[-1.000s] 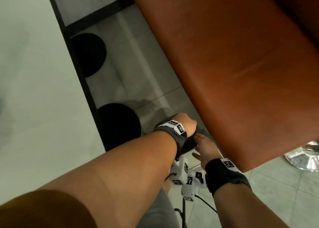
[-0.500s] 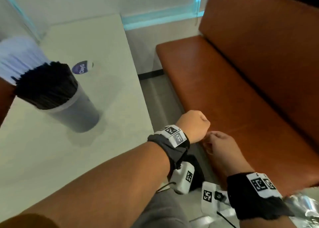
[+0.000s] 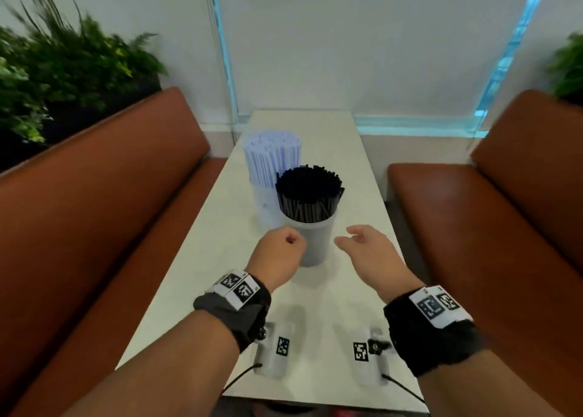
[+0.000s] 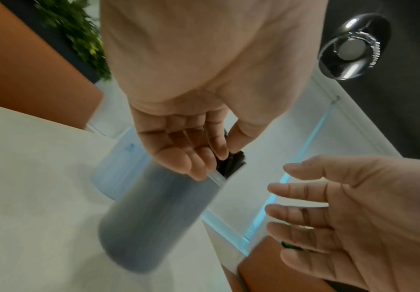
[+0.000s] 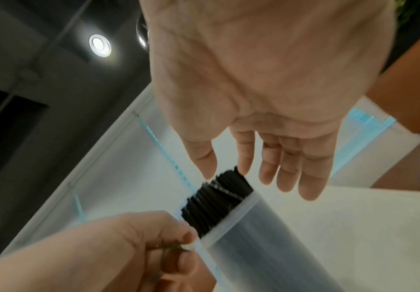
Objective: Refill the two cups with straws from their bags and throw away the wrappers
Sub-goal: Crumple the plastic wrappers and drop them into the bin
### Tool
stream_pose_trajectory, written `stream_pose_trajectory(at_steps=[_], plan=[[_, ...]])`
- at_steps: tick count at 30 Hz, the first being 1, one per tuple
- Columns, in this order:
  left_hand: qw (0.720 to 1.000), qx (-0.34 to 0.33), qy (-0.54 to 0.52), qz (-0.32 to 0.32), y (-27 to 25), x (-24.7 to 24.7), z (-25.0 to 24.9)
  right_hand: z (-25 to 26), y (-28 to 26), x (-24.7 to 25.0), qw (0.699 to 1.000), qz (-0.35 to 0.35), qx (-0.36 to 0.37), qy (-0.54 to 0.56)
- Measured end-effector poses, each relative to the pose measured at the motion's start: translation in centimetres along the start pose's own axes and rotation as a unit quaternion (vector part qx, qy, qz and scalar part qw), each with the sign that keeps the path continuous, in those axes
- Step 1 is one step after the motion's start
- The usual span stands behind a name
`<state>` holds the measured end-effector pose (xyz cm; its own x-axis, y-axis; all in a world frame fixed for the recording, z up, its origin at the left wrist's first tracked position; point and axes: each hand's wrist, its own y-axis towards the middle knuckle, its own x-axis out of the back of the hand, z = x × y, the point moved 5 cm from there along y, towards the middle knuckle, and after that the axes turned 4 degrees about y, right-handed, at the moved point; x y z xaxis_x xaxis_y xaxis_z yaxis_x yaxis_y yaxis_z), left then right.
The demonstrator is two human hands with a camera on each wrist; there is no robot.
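Two cups stand in a row on the white table point(image 3: 356, 180). The near grey cup point(image 3: 315, 243) holds black straws point(image 3: 309, 195). Behind it, the far clear cup point(image 3: 265, 208) holds white straws point(image 3: 273, 158). My left hand point(image 3: 280, 252) hovers just left of the near cup with its fingers curled into a fist. A small dark speck shows inside the fist and I cannot identify it. My right hand point(image 3: 362, 246) hangs just right of the cup, fingers straight and spread, holding nothing. No bag or wrapper is in view. The right wrist view shows the near grey cup point(image 5: 266, 247) between both hands.
Brown benches run along the left point(image 3: 110, 211) and the right point(image 3: 489, 227) of the table. Green plants point(image 3: 63, 69) stand behind the left bench. A white wall with a blue-lit strip point(image 3: 410, 129) closes the far end.
The head view swung up from the floor beside the right bench to the table. Both hands rose from beside the bench to either side of the near cup. The right hand's fingers straightened.
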<state>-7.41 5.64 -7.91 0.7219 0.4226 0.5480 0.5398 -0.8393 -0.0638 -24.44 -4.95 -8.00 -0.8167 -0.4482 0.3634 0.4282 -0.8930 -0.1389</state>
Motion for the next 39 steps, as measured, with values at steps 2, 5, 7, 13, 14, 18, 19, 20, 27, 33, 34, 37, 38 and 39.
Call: stream_pose_trajectory(at_steps=[2,5,7,13,14,18,19,20,27,33,34,37,38,39], plan=[[0.999,0.012,-0.009,-0.031,1.8,2.0,1.4,0.2,1.9,-2.3,1.000,0.006,-0.021,-0.007],[0.996,0.028,0.004,-0.086,5.8,4.3,3.4,-0.6,4.4,-4.6,0.998,-0.013,-0.059,-0.016],[0.991,0.068,0.016,-0.112,8.6,5.4,5.1,-1.5,5.7,-5.7,0.997,-0.029,-0.064,-0.009],[0.989,0.103,0.002,-0.108,15.1,5.2,8.4,-2.0,8.5,-8.4,0.987,-0.041,0.052,0.149],[0.990,0.097,-0.004,-0.105,16.0,5.0,8.6,-1.9,8.9,-8.7,0.980,-0.036,0.088,0.173],[0.993,0.052,-0.065,-0.085,19.9,4.1,8.7,-2.5,10.3,-9.3,0.965,-0.023,0.149,0.217],[0.991,0.029,-0.097,-0.084,20.6,3.9,8.5,-2.7,10.8,-9.4,0.963,-0.026,0.149,0.223],[0.988,0.003,-0.132,-0.086,21.2,3.6,8.5,-2.9,11.3,-9.4,0.962,-0.032,0.150,0.225],[0.972,-0.029,-0.205,-0.112,24.7,2.4,8.3,-2.8,15.7,-8.4,0.963,-0.067,0.141,0.221],[0.962,-0.026,-0.217,-0.162,27.5,2.9,7.8,-0.5,22.3,-4.9,0.963,-0.106,0.142,0.204],[0.961,-0.024,-0.220,-0.167,27.9,3.1,7.8,0.0,23.6,-4.3,0.963,-0.110,0.142,0.198],[0.961,-0.007,-0.213,-0.179,29.0,3.5,8.1,1.3,27.6,-3.1,0.964,-0.119,0.146,0.188],[0.961,-0.003,-0.210,-0.181,29.4,3.6,8.2,1.6,28.7,-2.9,0.964,-0.120,0.146,0.185],[0.961,0.002,-0.209,-0.182,29.8,3.6,8.4,1.7,29.7,-2.8,0.965,-0.121,0.146,0.183]])
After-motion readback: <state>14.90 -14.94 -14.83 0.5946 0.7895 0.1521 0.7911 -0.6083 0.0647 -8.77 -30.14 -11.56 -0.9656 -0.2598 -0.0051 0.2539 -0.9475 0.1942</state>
